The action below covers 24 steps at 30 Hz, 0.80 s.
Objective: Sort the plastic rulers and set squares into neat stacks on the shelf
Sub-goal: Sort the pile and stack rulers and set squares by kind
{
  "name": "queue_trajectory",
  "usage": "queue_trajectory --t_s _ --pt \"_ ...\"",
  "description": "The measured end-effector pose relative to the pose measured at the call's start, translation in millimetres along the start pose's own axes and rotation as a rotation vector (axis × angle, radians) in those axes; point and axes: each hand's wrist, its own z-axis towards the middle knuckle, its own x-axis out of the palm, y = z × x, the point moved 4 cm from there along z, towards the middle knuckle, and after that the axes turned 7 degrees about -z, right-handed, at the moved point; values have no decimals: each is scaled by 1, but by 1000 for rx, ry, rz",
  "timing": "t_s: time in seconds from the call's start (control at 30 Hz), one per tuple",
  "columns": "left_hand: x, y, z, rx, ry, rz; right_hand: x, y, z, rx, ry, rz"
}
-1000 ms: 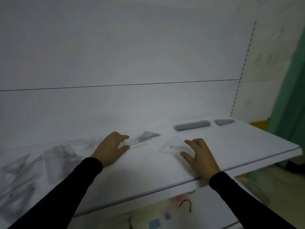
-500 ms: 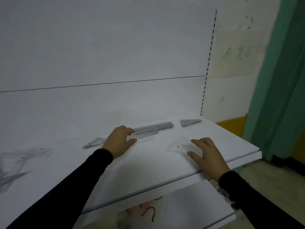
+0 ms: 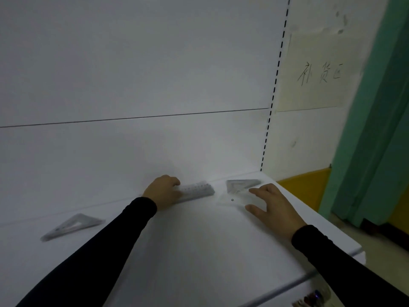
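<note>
My left hand (image 3: pixel 163 191) grips one end of a clear ruler (image 3: pixel 195 186), which lies on top of the grey stack of rulers (image 3: pixel 200 194) at the back of the white shelf (image 3: pixel 199 251). My right hand (image 3: pixel 273 207) rests with spread fingers on a clear set square (image 3: pixel 232 200), pressing it flat on the shelf. Just behind that piece lies a grey stack of set squares (image 3: pixel 242 185) near the shelf's back right corner. Another stack of set squares (image 3: pixel 72 226) lies at the left.
The white back panel (image 3: pixel 132 85) rises right behind the stacks. A slotted upright (image 3: pixel 274 89) marks the shelf's right end. Beyond it are a wall with a handwritten paper sign (image 3: pixel 318 73) and a green door frame (image 3: pixel 376 107). Items sit on a lower shelf (image 3: pixel 314 295).
Both hands have moved right along the shelf, the left carrying the ruler onto the ruler stack, the right sliding the clear set square up to the right-hand stack. The view has swung right.
</note>
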Motion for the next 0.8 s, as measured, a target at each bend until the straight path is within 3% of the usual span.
queue_trajectory --t_s 0.3,0.63,0.8 --pt "7 -5 -2 -62 55 31 10 -35 68 -185 78 21" --pt "19 -52 -78 -200 -299 -33 32 -73 128 -434 316 32" --pt "51 -72 -104 -386 -192 66 40 -77 143 -481 389 43"
